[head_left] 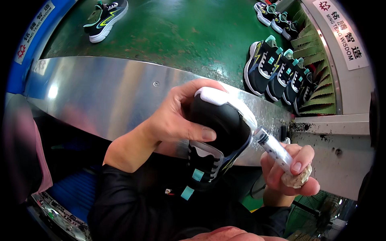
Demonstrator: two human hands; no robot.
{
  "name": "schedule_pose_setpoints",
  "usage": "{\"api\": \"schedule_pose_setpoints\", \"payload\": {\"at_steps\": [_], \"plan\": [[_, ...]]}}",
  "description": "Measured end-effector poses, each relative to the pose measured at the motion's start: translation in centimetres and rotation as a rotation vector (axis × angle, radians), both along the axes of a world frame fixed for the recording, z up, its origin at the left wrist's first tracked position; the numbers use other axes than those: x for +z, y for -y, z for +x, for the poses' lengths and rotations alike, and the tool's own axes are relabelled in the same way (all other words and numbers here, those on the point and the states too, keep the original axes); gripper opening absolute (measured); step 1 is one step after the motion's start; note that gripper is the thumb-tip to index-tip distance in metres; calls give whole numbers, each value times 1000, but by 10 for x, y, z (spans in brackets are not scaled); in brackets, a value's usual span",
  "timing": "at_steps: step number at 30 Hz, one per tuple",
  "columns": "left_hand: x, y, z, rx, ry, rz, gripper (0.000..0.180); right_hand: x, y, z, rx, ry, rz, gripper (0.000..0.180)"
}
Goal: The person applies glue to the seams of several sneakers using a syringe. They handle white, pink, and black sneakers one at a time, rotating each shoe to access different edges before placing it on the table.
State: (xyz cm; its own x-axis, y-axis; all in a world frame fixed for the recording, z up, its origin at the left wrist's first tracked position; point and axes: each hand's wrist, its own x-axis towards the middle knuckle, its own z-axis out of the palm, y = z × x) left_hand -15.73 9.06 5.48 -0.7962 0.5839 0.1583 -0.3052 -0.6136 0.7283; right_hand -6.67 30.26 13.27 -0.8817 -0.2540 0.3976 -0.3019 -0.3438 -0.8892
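Left hand (177,116) grips a black sneaker with white sole and teal lace tabs (217,136), held in mid-air just on the near side of the curved polished-metal guard rail (104,92). The shoe is tipped toe-up. Thumb lies across the black upper, the other fingers (193,88) wrap over the white sole edge at the top; fingers clamped on the shoe.

Right hand (289,172) is just right of the shoe, below the rail's right end. It holds a clear plastic tube-shaped applicator with a dark tip (273,146) and a wad of pale, crumpled material (297,180) at the tube's lower end. Fingers closed around the tube and wad. The dark tip touches the sole edge on the right side of the shoe.

Beyond the rail: a green conveyor belt (177,36). On it, far side of the rail toward the right, a row of four black sneakers with teal and white trim (277,74) standing side by side, tipped on edge. Further up the belt, three more similar sneakers (275,18). Upper left of the belt, one pair of black sneakers with yellow-green accents (105,15).

Right of the row, a green ribbed strip (317,60) runs along the belt edge, next to a grey machine housing (337,136).

Both forearms in dark sleeves (132,201), near side of the rail.
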Motion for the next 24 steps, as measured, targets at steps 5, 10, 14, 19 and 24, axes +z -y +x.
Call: {"api": "schedule_pose_setpoints", "payload": {"at_steps": [5, 10, 14, 19, 24], "plan": [[-6, -1, -2, 39, 19, 20, 75, -10, -6, 4, -25, -28, 11, 44], [-19, 2, -13, -40, -45, 115, 74, -20, -16, 11, -46, 46, -10, 47], [-22, 3, -14, 19, 40, 114, 76, -35, -29, 22, -52, 161, -98, 53], [-20, 2, -14, 140, 36, -94, 84, -50, -30, 22, -25, 189, -181, 53], [-24, -3, -14, 124, 90, 25, 53, -64, -32, 22, -48, 80, -106, 47]]}}
